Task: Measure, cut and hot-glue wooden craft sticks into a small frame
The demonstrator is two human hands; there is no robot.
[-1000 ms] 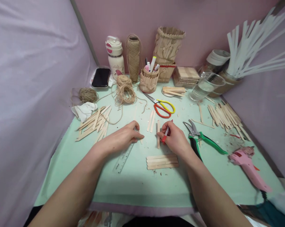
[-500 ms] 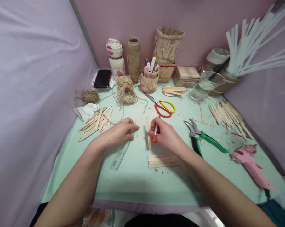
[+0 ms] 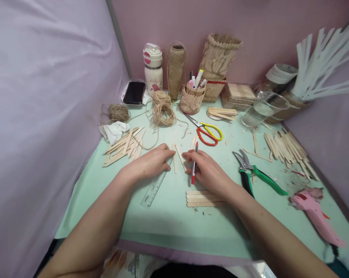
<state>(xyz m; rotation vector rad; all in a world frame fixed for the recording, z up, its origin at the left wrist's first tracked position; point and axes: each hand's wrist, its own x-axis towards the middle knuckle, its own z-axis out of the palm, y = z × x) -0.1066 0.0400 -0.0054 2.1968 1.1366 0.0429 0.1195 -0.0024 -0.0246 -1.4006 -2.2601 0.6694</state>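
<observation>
My left hand [image 3: 154,162] lies over the upper part of a clear ruler [image 3: 153,193], its thumb and fingers curled down around it. Just beyond those fingertips lies a craft stick [image 3: 175,160]. In my right hand [image 3: 207,168] a red-capped marker [image 3: 194,164] rests slantwise between the fingers. That hand's fingertips touch a second craft stick [image 3: 181,158], which lies tilted beside the first one. Below my right wrist is a row of several craft sticks [image 3: 204,199] laid side by side, partly hidden by the forearm.
Scissors [image 3: 204,129], twine coils [image 3: 163,112] and a stick-covered pen holder [image 3: 192,98] stand or lie behind the hands. To the right are green pruning shears [image 3: 255,172], a pink glue gun [image 3: 316,216] and a cup of water [image 3: 262,110]. Loose sticks [image 3: 126,143] lie left.
The stick at my right fingertips has shifted toward the left hand and now leans the other way. My right fingers have loosened and stretched forward, the marker still among them. The view has turned slightly left.
</observation>
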